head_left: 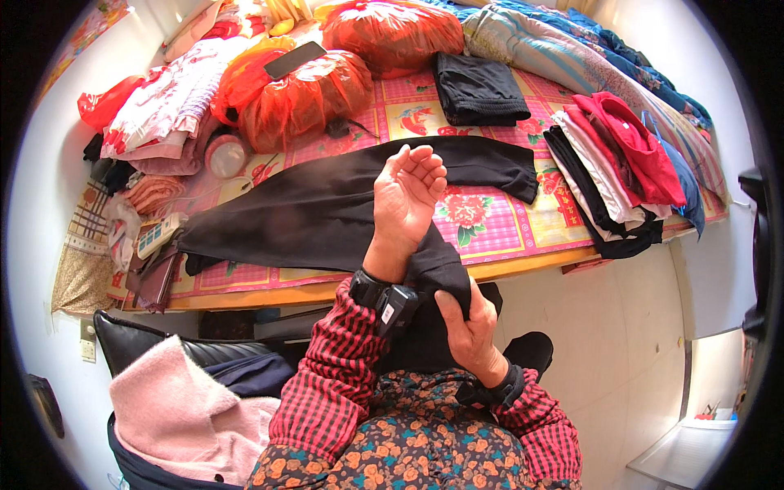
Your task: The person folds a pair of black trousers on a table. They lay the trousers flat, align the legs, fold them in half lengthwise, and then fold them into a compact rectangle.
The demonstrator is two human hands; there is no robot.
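A pair of black trousers (294,214) lies spread across the table, with one leg stretched to the right and the other pulled over the front edge towards me. My right hand (474,334) grips the near leg's end between thumb and fingers. My left hand (409,199) is raised above the trousers, palm up and fingers loosely curled, holding nothing. Its wrist, with a black strap and a small device (399,306), crosses beside the near leg. Whether that wrist touches the cloth I cannot tell.
A flowered tablecloth (496,226) covers the table. Folded black trousers (478,92) lie behind; folded clothes (618,165) stand at the right edge. A phone (296,60) rests on a red plastic bag (306,104). A pink garment (184,416) lies at my lower left.
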